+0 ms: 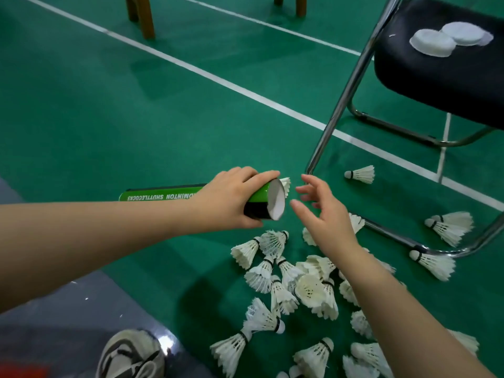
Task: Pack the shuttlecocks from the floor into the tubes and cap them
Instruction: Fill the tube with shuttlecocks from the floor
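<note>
Green court floor with white lines crossing diagonally. Grey floor strip at lower left. Folding chair at right: chrome tube frame, black padded seat (slightly glossy). Two brown wooden legs at top. Soft, even light.

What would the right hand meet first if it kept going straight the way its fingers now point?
Most likely the open mouth of the green tube held by the left hand; the right hand points its empty fingers at it. Depth is unclear from one view.

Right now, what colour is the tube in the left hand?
Green with a black band near its open end, tube; head view.
</note>
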The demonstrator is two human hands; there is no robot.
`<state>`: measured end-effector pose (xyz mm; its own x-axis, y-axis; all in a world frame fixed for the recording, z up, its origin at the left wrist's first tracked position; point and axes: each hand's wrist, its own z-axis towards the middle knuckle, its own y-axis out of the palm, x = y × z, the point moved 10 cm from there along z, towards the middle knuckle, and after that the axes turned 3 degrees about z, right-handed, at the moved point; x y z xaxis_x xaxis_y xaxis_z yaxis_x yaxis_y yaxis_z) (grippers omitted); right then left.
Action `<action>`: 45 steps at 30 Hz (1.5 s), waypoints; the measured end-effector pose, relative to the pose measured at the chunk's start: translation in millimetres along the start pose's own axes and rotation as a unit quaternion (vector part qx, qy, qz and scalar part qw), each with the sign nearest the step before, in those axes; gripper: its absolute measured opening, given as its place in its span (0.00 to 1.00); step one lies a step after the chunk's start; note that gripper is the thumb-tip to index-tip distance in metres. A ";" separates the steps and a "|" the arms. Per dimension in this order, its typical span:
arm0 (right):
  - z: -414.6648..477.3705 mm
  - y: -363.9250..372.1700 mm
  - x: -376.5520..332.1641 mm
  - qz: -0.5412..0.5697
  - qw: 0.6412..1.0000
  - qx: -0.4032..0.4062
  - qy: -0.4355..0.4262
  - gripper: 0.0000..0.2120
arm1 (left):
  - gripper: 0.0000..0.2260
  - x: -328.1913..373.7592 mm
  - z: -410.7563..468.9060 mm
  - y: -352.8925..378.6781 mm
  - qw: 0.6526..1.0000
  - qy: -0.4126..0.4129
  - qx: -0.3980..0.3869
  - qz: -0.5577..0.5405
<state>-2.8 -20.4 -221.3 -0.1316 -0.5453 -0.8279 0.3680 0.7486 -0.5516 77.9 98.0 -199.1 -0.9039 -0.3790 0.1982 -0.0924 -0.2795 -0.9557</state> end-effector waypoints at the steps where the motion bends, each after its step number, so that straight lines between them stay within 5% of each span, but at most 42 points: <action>1: 3.1 10.5 6.2 -0.085 0.996 -0.024 -0.005 0.27 | 0.41 -5.7 -0.7 -0.1 1.000 -0.011 -0.005 -0.001; 6: 1.5 78.4 55.1 -0.333 0.923 -0.194 -0.019 0.39 | 0.43 -22.8 -3.6 0.3 0.999 -0.043 -0.011 -0.024; 16: -7.2 151.3 117.0 -0.425 0.834 -0.350 -0.029 0.41 | 0.43 -56.5 -16.4 16.0 0.994 -0.087 -0.031 -0.049; 35: 5.1 108.0 148.7 -0.406 0.881 -0.217 0.112 0.43 | 0.43 -51.1 -16.2 20.6 0.994 -0.092 -0.038 -0.053; 45: 7.4 78.0 154.9 -0.352 0.917 -0.100 0.161 0.22 | 0.43 -50.2 -12.2 26.6 0.993 -0.093 -0.048 -0.052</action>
<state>12.3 -49.3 -391.8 -0.5488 -0.8039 -0.2293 -0.0850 0.3265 -0.9414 115.8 120.3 -237.1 -0.7951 -0.5118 0.3252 -0.2286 -0.2438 -0.9425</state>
